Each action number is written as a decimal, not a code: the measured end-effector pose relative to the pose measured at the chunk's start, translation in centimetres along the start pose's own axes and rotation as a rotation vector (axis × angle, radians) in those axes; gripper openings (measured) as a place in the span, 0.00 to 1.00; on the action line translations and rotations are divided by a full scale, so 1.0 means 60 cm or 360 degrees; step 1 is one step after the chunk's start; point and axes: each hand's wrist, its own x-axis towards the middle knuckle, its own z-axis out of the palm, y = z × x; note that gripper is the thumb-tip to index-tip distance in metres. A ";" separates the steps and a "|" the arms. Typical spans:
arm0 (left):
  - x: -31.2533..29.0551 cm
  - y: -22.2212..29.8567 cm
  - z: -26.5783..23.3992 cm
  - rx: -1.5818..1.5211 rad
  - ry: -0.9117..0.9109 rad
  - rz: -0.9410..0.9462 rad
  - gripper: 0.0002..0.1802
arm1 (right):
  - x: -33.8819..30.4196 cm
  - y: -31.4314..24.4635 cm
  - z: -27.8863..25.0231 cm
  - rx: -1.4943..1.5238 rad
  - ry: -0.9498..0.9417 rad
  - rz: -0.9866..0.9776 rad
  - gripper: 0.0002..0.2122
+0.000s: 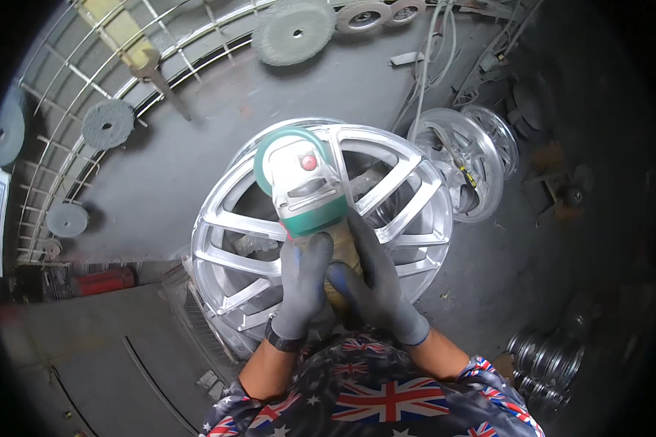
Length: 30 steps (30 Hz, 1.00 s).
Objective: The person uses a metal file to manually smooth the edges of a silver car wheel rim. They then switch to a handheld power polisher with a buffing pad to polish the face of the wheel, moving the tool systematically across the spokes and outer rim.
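An angle grinder [310, 182] with a silver head, a green band and a red button is held up in front of me. A round green disc [261, 166] shows at its upper left edge. My left hand [304, 284], in a grey glove, closes on the left side of its body. My right hand [377, 284], gloved alike, wraps round the right side, and its thumb lies over the dusty body. Beneath the grinder is a silver multi-spoke alloy wheel [388, 183]. The tool and my hands hide part of its spokes and centre.
A wire mesh rack [73, 73] on the left and far side carries grey abrasive discs [296, 33] and a hanging spanner [153, 76]. Other alloy wheels [494, 182] stand at the right, near hanging cables [423, 73]. More wheels [554, 357] lie at lower right.
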 end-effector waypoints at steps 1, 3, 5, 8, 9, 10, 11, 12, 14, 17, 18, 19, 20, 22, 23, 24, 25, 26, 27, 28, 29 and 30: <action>0.005 0.003 0.007 0.0116 -0.0035 -0.0016 0.27 | -0.005 0.007 -0.002 0.0069 0.0033 0.0019 0.36; 0.018 0.006 0.020 0.0398 -0.0141 -0.0064 0.28 | -0.014 0.010 -0.007 0.0212 0.0159 0.0098 0.36; 0.033 0.021 0.036 0.0523 -0.0226 0.0030 0.28 | -0.009 0.002 -0.009 0.0244 0.0206 0.0072 0.36; 0.018 0.024 0.022 0.0293 -0.0097 -0.0060 0.31 | -0.002 0.004 0.001 0.0203 0.0187 -0.0111 0.35; 0.010 0.024 0.025 0.0180 -0.0005 -0.0039 0.32 | -0.001 0.003 0.003 0.0231 0.0146 -0.0147 0.34; 0.005 0.018 0.026 0.0195 -0.0012 -0.0004 0.32 | -0.002 0.003 0.006 0.0250 0.0104 -0.0179 0.34; 0.003 0.009 0.024 0.0210 -0.0020 0.0030 0.33 | -0.005 0.007 0.006 0.0179 0.0151 -0.0213 0.32; 0.006 0.005 0.030 0.0325 0.0000 0.0043 0.33 | -0.010 0.018 0.007 0.0184 0.0238 -0.0204 0.32; 0.013 0.003 0.037 0.0581 -0.0034 0.0107 0.32 | -0.020 0.042 0.010 0.0183 0.0411 -0.0188 0.33; 0.018 0.006 0.021 0.0577 -0.0161 -0.0016 0.33 | -0.011 0.023 -0.001 0.0231 0.0312 -0.0150 0.33; 0.017 0.009 0.010 0.0510 -0.0187 -0.0103 0.34 | -0.007 0.010 -0.006 0.0190 0.0245 -0.0158 0.33; 0.009 0.007 0.015 0.0357 -0.0040 -0.0066 0.34 | 0.000 0.000 0.000 0.0208 0.0277 -0.0290 0.34; -0.001 0.002 0.023 0.0204 0.0107 -0.0027 0.34 | -0.006 0.003 0.002 0.0167 0.0215 -0.0272 0.34; -0.004 -0.010 0.029 0.0194 0.0163 -0.0032 0.34 | -0.011 -0.010 -0.017 0.0219 0.0006 -0.0096 0.34; 0.004 -0.008 0.032 0.0311 0.0098 -0.0009 0.34 | -0.011 -0.001 -0.016 0.0212 0.0133 -0.0160 0.34; 0.007 -0.006 0.034 0.0428 0.0034 0.0015 0.35 | -0.009 0.015 -0.012 0.0205 0.0258 -0.0224 0.34; 0.009 -0.004 0.032 0.0429 -0.0008 -0.0009 0.35 | -0.006 0.025 -0.010 0.0201 0.0386 -0.0294 0.34; 0.010 -0.002 0.027 0.0431 -0.0049 -0.0034 0.35 | -0.005 0.025 -0.007 0.0212 0.0400 -0.0300 0.33; 0.012 0.001 0.022 0.0433 -0.0091 -0.0059 0.35 | -0.003 0.024 -0.003 0.0223 0.0415 -0.0307 0.33; 0.012 0.001 0.019 0.0441 -0.0122 -0.0083 0.35 | -0.001 0.024 0.000 0.0243 0.0421 -0.0315 0.33; 0.006 -0.001 0.017 0.0381 -0.0019 -0.0032 0.35 | -0.004 0.015 -0.002 0.0172 0.0377 -0.0312 0.33; -0.007 -0.015 0.015 0.0201 0.0179 -0.0071 0.35 | -0.004 0.011 -0.005 0.0115 0.0316 -0.0366 0.33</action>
